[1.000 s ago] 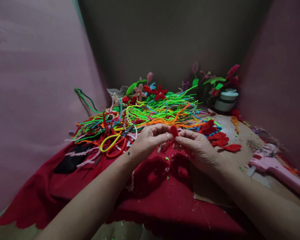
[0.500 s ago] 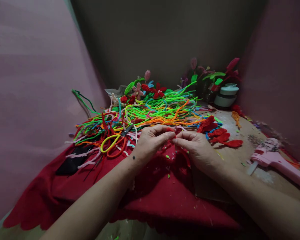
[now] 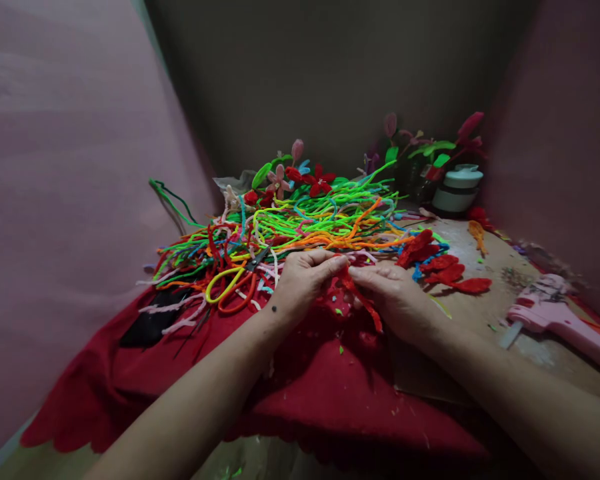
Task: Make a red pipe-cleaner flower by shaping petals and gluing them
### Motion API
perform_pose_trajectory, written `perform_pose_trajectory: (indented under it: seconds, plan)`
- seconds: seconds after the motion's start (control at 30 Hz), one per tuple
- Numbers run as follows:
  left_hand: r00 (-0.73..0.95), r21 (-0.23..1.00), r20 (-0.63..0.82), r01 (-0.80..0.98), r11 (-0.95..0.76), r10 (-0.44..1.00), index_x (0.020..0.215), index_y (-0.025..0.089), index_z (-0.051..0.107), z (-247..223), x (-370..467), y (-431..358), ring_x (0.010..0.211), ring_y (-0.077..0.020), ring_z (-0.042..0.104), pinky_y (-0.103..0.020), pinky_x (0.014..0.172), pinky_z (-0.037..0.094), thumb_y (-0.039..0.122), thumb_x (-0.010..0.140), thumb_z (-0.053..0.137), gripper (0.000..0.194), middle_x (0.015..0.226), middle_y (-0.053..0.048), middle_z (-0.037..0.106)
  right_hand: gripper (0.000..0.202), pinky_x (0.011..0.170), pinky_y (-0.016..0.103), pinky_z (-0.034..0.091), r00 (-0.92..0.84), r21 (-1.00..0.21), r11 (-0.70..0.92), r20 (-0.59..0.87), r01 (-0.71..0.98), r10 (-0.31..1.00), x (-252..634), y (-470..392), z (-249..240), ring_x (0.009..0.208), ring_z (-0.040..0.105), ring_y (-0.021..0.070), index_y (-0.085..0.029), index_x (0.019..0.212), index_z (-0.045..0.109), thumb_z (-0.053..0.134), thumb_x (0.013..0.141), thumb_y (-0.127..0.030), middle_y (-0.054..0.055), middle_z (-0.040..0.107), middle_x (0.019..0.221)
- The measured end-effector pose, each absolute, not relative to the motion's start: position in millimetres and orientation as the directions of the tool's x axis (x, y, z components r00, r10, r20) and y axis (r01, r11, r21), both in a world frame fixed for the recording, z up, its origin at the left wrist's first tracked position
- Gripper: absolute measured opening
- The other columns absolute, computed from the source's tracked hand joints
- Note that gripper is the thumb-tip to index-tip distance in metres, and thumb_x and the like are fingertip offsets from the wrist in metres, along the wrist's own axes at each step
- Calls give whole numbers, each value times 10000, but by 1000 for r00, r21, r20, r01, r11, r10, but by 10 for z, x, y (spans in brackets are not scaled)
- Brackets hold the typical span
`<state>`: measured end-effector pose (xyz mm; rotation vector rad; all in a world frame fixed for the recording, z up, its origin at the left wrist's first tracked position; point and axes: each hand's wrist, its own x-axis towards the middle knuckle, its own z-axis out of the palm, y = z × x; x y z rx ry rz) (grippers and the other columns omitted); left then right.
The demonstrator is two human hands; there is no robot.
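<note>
Just in front of the pile, my left hand [image 3: 304,283] pinches a red pipe cleaner [image 3: 364,301] between thumb and forefinger. Its fuzzy tail hangs down to the right, over the red cloth. My right hand [image 3: 399,293] is closed, with thumb and forefinger pressed against the same pipe cleaner close to the left fingertips. The fingers hide its upper part. Beyond my right hand lie red pipe-cleaner petals [image 3: 443,270] with blue stems. Left of my left hand, scissors [image 3: 254,264] with yellow and orange-red loops rest on the pile's edge.
A heap of coloured pipe cleaners [image 3: 320,217] spreads behind my hands, with finished flowers [image 3: 320,180] at its back. A pink glue gun [image 3: 545,308] lies at the right near a lidded jar [image 3: 457,189]. A black flat object [image 3: 147,325] lies on the red cloth [image 3: 320,393].
The red pipe cleaner's tail now shows more clearly, hanging between my hands. My right fingertips have shifted slightly down and apart from the left ones. The view has moved a little.
</note>
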<state>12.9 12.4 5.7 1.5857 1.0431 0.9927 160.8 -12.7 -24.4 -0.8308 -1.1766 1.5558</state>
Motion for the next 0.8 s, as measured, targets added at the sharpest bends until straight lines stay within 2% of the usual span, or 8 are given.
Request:
perform_pose_trajectory:
  seconds: [0.07,0.13,0.2,0.27,0.33,0.53,0.73,0.8]
  plan:
    - [312,963,137,181,-201,940,730,126,660,43,145,113,461,-64,383,-204,451,291,356,748,607,237,514,35,495,248,476,244,296,-222,-985,-24,14,-169,975,1607,-135,-236,447,400,82,-151,532,593,666,692,-328,-25,510,480]
    - [305,919,230,245,-310,924,738,136,659,11,157,102,518,-81,453,-209,502,359,289,748,607,162,579,17,553,235,447,241,260,-169,-998,10,22,-69,985,1605,-143,-229,422,359,72,-156,500,558,655,676,-278,-40,464,446]
    - [310,785,426,341,-518,850,712,143,650,-36,162,95,603,-102,514,-225,588,412,218,752,594,102,649,-8,590,269,430,241,238,-139,-999,46,49,-21,989,1601,-151,-220,403,324,68,-170,450,495,606,686,-236,-51,412,414]
    - [349,587,605,412,-697,716,712,148,643,-80,162,91,668,-117,544,-241,645,433,183,768,565,102,712,-35,610,288,427,242,237,-116,-997,73,73,-3,991,1595,-158,-214,402,318,70,-182,419,442,574,675,-197,-55,384,400]
    - [369,490,670,433,-757,645,738,155,644,-98,159,91,690,-124,556,-249,660,443,183,783,554,105,742,-45,621,269,431,245,242,-95,-997,81,80,1,992,1590,-162,-215,409,327,75,-185,424,441,560,666,-183,-54,394,407]
    - [271,686,538,410,-602,798,633,171,626,-35,155,106,607,-104,541,-232,622,439,212,747,630,122,635,10,609,262,462,253,248,-170,-997,60,66,-40,983,1603,-150,-252,440,343,80,-174,471,485,589,696,-257,-46,422,446]
    - [293,558,658,430,-710,694,628,174,625,-32,173,71,608,-104,527,-235,632,420,179,747,617,119,615,5,590,343,466,259,185,-160,-997,72,74,-20,984,1590,-144,-236,451,275,70,-174,462,447,646,665,-366,-58,359,450]
    - [258,592,632,448,-670,731,611,169,610,-6,168,78,592,-101,505,-231,606,408,224,759,605,158,602,5,569,374,461,259,167,-160,-996,82,88,-39,983,1573,-146,-233,449,250,67,-178,459,430,651,670,-394,-64,336,448]
